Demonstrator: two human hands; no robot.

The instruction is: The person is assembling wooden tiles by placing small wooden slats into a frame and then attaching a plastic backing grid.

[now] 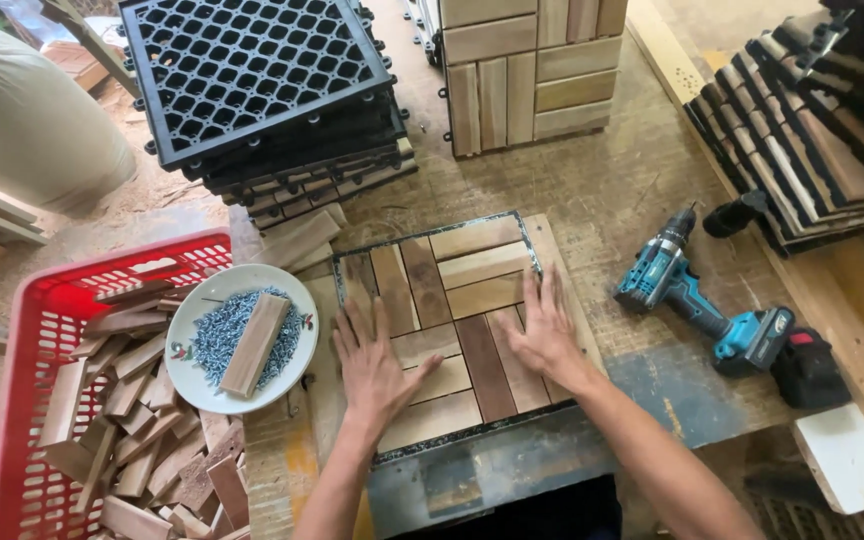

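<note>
Both hands lie flat on the wooden slats set in a square frame [452, 325] on the workbench [642, 170] — the left hand [377, 365] on the near-left slats, the right hand [544, 330] on the right-hand ones. Fingers are spread and straight, palms down, closed on nothing; the forearms come up from the lower edge and angle in toward each other. The step in hand looks like pressing and squaring the slats so they sit level and tight in the frame. A next move would call for even downward pressure without pushing a slat out of line.

Just left of the frame stands a white plate [187, 375] heaped with screws [217, 340], one slat lying across the heap. Beyond it, at the left edge, a red basket [42, 330] holds loose wood offcuts. To the right a teal cordless drill [712, 320] lies on its side — near the right hand, not touching. Farther back sit a stack of black plastic grid bases [252, 70] and a finished wooden tile [532, 70].
</note>
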